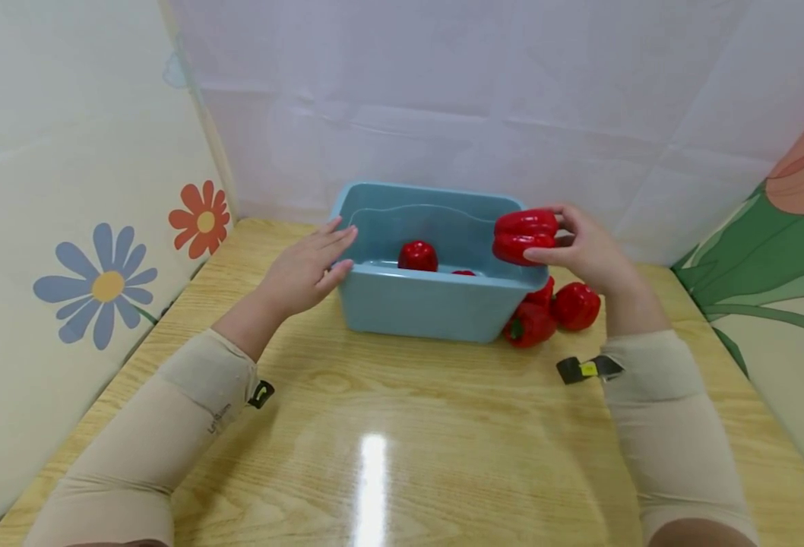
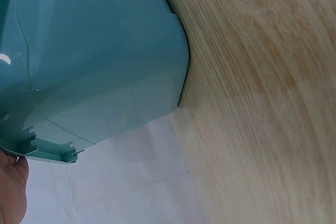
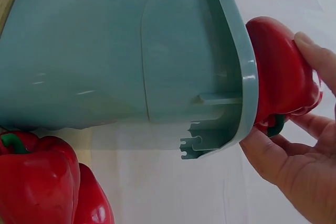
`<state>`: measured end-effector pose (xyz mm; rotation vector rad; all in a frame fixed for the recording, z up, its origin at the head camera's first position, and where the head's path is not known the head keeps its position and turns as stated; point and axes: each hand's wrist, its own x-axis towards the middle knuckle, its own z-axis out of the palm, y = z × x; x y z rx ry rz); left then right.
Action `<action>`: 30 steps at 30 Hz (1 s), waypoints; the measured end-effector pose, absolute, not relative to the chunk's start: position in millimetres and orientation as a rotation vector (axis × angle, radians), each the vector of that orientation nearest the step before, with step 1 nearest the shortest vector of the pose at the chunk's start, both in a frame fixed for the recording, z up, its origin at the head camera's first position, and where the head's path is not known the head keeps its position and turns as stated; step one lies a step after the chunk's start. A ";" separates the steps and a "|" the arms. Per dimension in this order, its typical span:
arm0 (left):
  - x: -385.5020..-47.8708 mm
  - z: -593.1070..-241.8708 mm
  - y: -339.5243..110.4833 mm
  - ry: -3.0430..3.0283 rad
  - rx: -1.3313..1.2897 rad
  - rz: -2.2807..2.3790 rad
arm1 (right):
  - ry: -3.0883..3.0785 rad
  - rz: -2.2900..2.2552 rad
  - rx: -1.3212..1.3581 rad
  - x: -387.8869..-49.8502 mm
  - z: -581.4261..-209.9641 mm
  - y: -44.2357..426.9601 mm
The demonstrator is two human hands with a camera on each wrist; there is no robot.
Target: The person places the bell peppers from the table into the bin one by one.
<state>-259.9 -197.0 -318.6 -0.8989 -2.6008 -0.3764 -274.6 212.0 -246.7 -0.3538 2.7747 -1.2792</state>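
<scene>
A light blue plastic bin [image 1: 416, 304] stands on the table, with two red bell peppers [image 1: 418, 256] visible inside, one mostly hidden by the front wall. My right hand [image 1: 583, 247] holds another red bell pepper [image 1: 525, 236] over the bin's right rim; its green stem [image 3: 276, 125] shows in the right wrist view. With fingers extended, my left hand [image 1: 306, 266] rests at the left rim. In the left wrist view only a bit of that hand [image 2: 12, 190] shows by the rim. Several red peppers [image 1: 576, 306] lie on the table against the bin's right side.
The wooden table [image 1: 375, 410] reaches to a white cloth backdrop [image 1: 443, 99] behind the bin. Flower-patterned panels [image 1: 108, 286] stand at the left and right sides. Both wrists wear black straps [image 1: 587, 369] over beige sleeves.
</scene>
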 end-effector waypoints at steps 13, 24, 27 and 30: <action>-260.7 -322.1 -198.5 -2.617 -0.892 -0.380 | 2.752 -1.282 -0.365 -275.3 -248.5 211.8; -261.8 -322.6 -197.3 -2.582 -0.913 -0.399 | 2.715 -1.328 -0.365 -272.4 -247.7 213.5; -261.6 -321.7 -196.9 -2.575 -0.914 -0.394 | 2.706 -1.342 -0.369 -271.3 -246.5 213.8; -260.6 -321.0 -196.2 -2.578 -0.913 -0.390 | 2.705 -1.349 -0.374 -271.3 -247.1 214.3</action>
